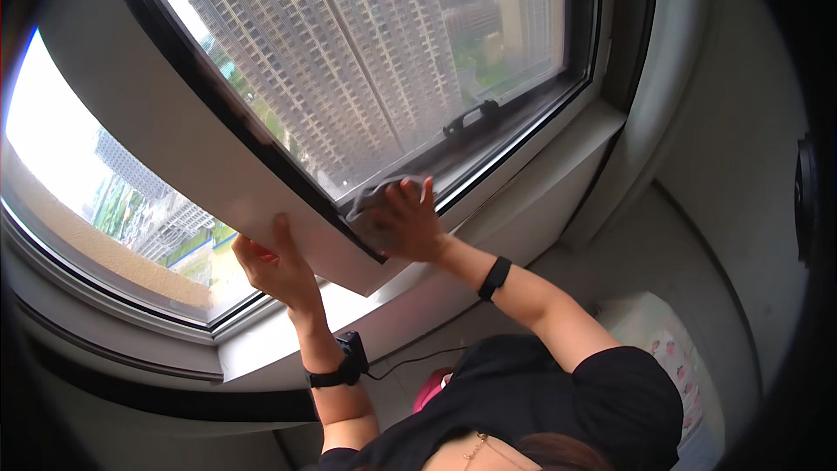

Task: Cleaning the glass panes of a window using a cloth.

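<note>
My right hand [408, 223] presses a crumpled grey cloth [370, 206] at the lower left corner of the window, where the glass pane [366, 87] meets its dark frame. The fingers are spread over the cloth, which bunches out beyond them. Lower and to the left, my left hand [286, 277] is at the edge of the white post [196, 135] between the two windows. Its thumb lies on the post's face, and the other fingers curl past the edge, partly hidden.
A black window handle [471, 119] sits on the lower frame. Under it runs a white sill [532, 183]. Another window [131, 209] is at the left. A thin cable [410, 358] trails from the black device [350, 356] on my left wrist. Flower-patterned fabric [676, 349] lies at the lower right.
</note>
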`<state>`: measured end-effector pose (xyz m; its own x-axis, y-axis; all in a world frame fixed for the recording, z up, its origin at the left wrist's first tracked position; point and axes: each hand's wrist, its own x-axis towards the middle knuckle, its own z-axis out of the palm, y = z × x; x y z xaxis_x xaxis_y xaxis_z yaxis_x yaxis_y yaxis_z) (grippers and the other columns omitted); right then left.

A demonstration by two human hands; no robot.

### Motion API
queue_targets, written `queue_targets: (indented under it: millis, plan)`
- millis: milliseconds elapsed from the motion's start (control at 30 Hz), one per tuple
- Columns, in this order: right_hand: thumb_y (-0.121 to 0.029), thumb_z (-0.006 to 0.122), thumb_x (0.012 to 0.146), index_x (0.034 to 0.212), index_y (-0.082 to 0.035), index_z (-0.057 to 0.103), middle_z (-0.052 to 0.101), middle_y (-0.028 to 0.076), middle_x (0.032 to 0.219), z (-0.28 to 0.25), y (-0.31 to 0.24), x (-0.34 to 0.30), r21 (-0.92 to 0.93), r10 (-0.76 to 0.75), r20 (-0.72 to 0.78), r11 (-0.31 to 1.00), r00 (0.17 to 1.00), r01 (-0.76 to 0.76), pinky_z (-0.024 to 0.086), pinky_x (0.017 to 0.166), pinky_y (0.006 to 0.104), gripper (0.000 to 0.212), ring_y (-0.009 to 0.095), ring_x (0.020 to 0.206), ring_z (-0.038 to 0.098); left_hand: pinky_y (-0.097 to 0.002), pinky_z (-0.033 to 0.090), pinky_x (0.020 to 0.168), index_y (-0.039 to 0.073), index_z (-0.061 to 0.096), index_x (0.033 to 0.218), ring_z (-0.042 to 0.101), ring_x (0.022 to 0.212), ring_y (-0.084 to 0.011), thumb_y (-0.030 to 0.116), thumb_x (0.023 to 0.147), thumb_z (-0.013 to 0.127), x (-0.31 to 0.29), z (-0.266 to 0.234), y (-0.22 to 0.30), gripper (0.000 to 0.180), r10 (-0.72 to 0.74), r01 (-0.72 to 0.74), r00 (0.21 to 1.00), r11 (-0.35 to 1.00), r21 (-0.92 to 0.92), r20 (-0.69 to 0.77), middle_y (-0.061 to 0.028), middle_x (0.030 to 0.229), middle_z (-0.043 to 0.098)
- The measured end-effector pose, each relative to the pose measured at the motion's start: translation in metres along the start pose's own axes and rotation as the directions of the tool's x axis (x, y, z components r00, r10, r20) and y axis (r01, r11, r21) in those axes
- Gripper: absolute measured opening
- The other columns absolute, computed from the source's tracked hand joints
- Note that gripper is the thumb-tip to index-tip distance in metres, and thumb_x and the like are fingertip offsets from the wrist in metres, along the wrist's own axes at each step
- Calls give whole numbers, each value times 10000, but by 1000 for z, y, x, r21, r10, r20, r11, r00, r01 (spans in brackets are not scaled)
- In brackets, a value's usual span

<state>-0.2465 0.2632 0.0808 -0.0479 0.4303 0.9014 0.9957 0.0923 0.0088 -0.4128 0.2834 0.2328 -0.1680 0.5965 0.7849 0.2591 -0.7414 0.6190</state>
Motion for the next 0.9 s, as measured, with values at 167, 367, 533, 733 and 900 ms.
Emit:
queue_targets:
  millis: [167,367,533,733,900]
  plan:
    - [-523,385,852,1364,61,55,54,219,1442,-23,94,-7,280,421,-337,899,842,-338,-69,1063,421,845,317,1349,-26,-198,367,503,20,512,860,414,533,-60,191,772,694,6,-6,-17,264,127,-127,992,992,17,8,23,605,469]
    - [-482,436,868,1348,66,148,135,225,1417,-40,194,-30,699,933,-273,359,234,-619,127,1068,342,784,293,1317,153,-203,382,518,31,451,823,418,556,-64,152,777,686,-1,6,-15,269,141,-142,990,987,-72,-17,0,648,485]
    - [-427,373,899,1363,59,62,35,212,1437,30,81,-53,432,693,-384,719,610,-545,34,1075,392,740,295,1339,47,-219,419,580,10,417,860,479,645,-96,120,806,644,-8,9,-18,258,176,-185,982,968,-167,-71,-48,738,510]
    - [-517,405,826,1297,-27,321,79,312,1398,-7,-28,-7,235,295,-273,943,916,-234,44,993,606,685,507,1286,33,-226,414,597,17,436,863,480,669,-103,148,802,653,-9,-1,-23,261,123,-126,992,987,-97,-31,-46,755,510]
    - [-553,351,830,1318,5,283,85,311,1398,-18,29,-11,136,305,-266,951,915,-278,35,1007,583,744,486,1296,26,-215,386,560,13,443,912,450,639,-93,243,840,621,-12,7,-24,300,27,-35,998,991,-128,-61,-34,745,488]
